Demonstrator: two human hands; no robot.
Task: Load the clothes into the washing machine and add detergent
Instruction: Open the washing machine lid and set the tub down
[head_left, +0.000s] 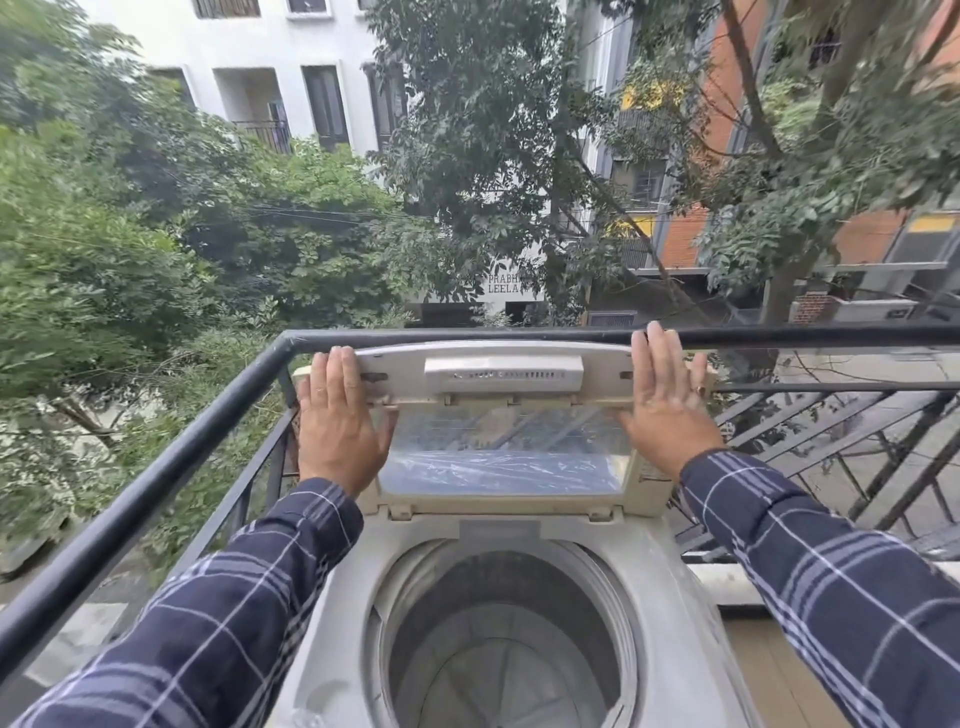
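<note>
Look past the black railing (467, 335) to the building across the street. On its low white wall (532, 297) you can read lettering (503, 283) in dark capitals, two lines: "PRABH" above "LEELA". Leaves (457, 280) cover the end of the upper line, so you cannot tell how that word finishes. Nearer to you, the raised lid (405, 358) of the washing machine (343, 597) has a pale panel (503, 374) with a row of tiny marks, too small and blurred to read.
</note>
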